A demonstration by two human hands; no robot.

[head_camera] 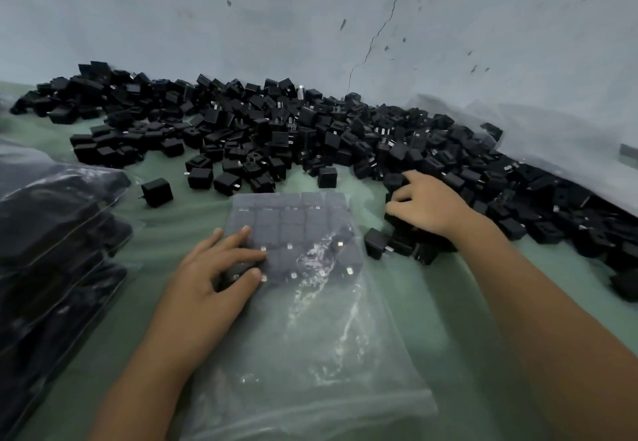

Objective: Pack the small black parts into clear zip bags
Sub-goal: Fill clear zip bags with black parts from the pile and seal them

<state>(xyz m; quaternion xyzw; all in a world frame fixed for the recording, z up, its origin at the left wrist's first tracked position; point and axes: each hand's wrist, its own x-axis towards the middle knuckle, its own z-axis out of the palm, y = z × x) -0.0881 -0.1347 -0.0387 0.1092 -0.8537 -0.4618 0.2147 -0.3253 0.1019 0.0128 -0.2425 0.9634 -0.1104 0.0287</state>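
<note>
Lying flat on the green surface [431, 302] at centre, a clear zip bag [303, 330] holds black plug-type parts [293, 226] lined up in neat rows at its far end; near half of the bag is slack and wrinkled, with a few parts loose and crooked just below the rows. Left hand [214, 275] rests on the bag's left side, fingers spread and fairly straight, fingertips pressing through the plastic onto the packed parts, holding nothing. Right hand [428, 204] is just right of the bag, palm down on a clump of loose parts, fingers curled around several of them [395, 181]; exact count under the hand is hidden. Several single parts lie apart from the rest near the bag, one [157, 192] beyond its left corner, one [327, 177] beyond its far edge, one [376, 243] just beside its right edge. Behind the bag a big heap of loose black parts [276, 130] runs left to right along the back and wraps down the right side past the right forearm. Far left, a stack of already filled bags [58, 233] sits dark and shiny, well apart from the open bag. Pale blue-grey wall [310, 19] behind the heap, cracked and chipped. Crumpled clear plastic sheeting [569, 144] lies at far right against the wall.
</note>
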